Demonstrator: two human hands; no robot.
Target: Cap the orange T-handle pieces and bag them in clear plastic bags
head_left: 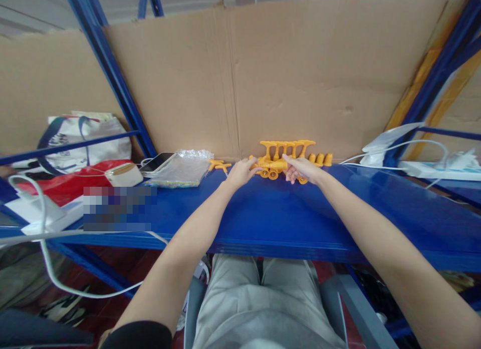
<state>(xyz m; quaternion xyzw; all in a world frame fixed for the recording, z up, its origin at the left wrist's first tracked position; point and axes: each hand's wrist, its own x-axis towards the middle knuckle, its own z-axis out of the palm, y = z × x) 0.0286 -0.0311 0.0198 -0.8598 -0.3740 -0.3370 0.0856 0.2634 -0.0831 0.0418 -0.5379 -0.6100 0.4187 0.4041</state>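
Note:
Both hands are at the back of the blue shelf, among yellow plastic parts. My left hand [241, 173] is closed round the left end of a yellow tube-shaped part [276, 164]. At that part's right end is my right hand [301, 169], its fingers curled and apparently gripping it; the exact contact is too small to make out. Round yellow pieces [273, 174] lie just below the tube. Behind it stands a row of yellow T-shaped pieces [287, 144]. Several small yellow cups [319, 159] are to the right. Left of my left hand lie yellow T-handles with metal spirals [220, 165], like corkscrews.
A cardboard sheet [300, 78] walls off the back of the blue shelf [270, 219]. On the left are plastic bags [180, 171], a phone [160, 162], a white box [123, 175], a red bag [82, 178] and a cloth bag [90, 138]. White cables [398, 144] run along the right.

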